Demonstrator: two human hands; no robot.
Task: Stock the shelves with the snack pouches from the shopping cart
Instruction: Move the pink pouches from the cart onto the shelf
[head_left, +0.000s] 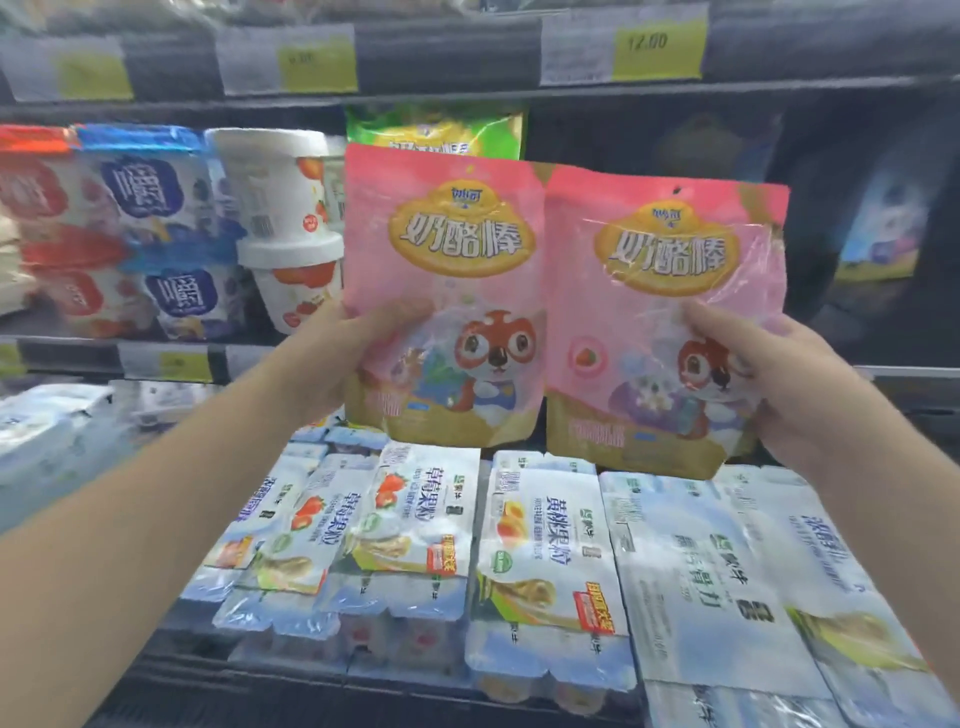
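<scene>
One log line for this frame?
left hand grips left pouch | right hand grips right pouch | both upright before shelf | not yet placed

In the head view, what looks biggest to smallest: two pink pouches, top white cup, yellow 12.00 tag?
1. left pink pouch and right pink pouch: alike, both nearest the camera.
2. top white cup.
3. yellow 12.00 tag.

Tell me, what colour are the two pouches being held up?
Pink with gold bottom bands: left pouch and right pouch, head view.

We record the left grip (358, 353) and right grip (769, 379) as bare hands, both forearms (156, 519) uncovered to the frame edge.
</scene>
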